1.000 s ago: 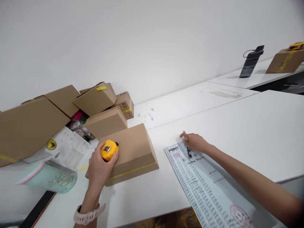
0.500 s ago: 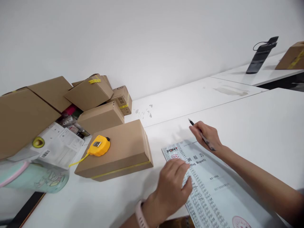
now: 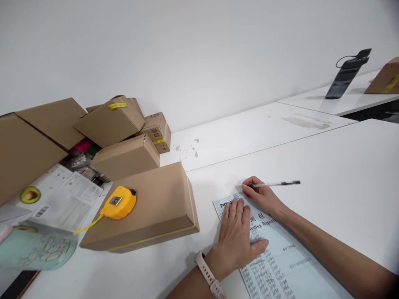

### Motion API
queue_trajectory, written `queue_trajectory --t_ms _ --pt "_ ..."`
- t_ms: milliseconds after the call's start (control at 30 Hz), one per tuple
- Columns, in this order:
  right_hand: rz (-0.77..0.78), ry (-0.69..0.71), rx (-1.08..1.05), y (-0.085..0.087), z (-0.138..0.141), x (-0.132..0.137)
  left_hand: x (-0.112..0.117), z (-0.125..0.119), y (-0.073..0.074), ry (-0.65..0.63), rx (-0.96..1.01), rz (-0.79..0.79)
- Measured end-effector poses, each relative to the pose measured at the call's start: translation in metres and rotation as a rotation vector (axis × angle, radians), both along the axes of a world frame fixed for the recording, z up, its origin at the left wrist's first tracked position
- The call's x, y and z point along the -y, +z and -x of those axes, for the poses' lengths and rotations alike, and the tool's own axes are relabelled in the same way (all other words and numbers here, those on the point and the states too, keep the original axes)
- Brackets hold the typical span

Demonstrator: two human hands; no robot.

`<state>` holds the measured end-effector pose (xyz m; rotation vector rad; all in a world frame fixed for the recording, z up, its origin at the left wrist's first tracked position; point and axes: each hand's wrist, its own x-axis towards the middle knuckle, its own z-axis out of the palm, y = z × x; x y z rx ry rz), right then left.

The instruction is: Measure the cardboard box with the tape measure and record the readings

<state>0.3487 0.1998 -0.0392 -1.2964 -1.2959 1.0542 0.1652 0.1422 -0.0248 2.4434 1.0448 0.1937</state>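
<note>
A light-blue printed report booklet (image 3: 280, 253) lies on the white table at the lower right. My left hand (image 3: 235, 236), with a pink band on its wrist, rests flat on the booklet's left part with fingers stretched out, covering some of the print. Pinched in my right hand (image 3: 262, 197) is a pen (image 3: 277, 184) with a clear barrel and black ends. Its tip points left, near the booklet's top edge; whether it touches the table is hard to see. The right forearm crosses above the booklet's right side.
Left of my hands, a yellow tape measure (image 3: 120, 202) sits on a cardboard box (image 3: 156, 199), its tape pulled out. Several more boxes (image 3: 112, 120) stand behind. A mint-green bottle (image 3: 40, 249) is at lower left, a dark bottle (image 3: 346, 74) at far right.
My left hand has moved up and right and flattened onto the booklet. My right hand has come left and lower, and the pen has turned so its back end points right.
</note>
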Motion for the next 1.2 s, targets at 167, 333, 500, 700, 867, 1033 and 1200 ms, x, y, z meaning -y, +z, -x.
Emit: queue_trajectory --t_ms 167,333,500,700,867,1033,1200 --pt "0.007 -0.03 0.203 0.001 0.003 0.002 -0.002 0.0 0.001 0.008 0.015 0.033" --pt "-0.008 -0.044 0.213 0.0 0.003 0.0 -0.002 0.001 0.006 0.003 0.018 0.067" --pt "-0.012 -0.111 0.281 -0.006 0.0 -0.002 -0.002 0.001 0.013 -0.006 0.007 0.08" --pt "-0.035 -0.102 0.345 -0.005 0.002 0.0 -0.003 0.001 0.013 -0.013 0.002 0.076" --pt "-0.039 -0.112 0.364 -0.002 0.005 0.0 -0.003 0.001 0.009 -0.009 0.021 0.077" --pt "-0.041 -0.097 0.381 0.0 0.006 0.0 -0.002 0.001 0.009 -0.003 0.029 0.071" --pt "-0.057 -0.086 0.391 0.001 0.005 0.0 -0.002 0.001 0.01 -0.008 0.028 0.075"
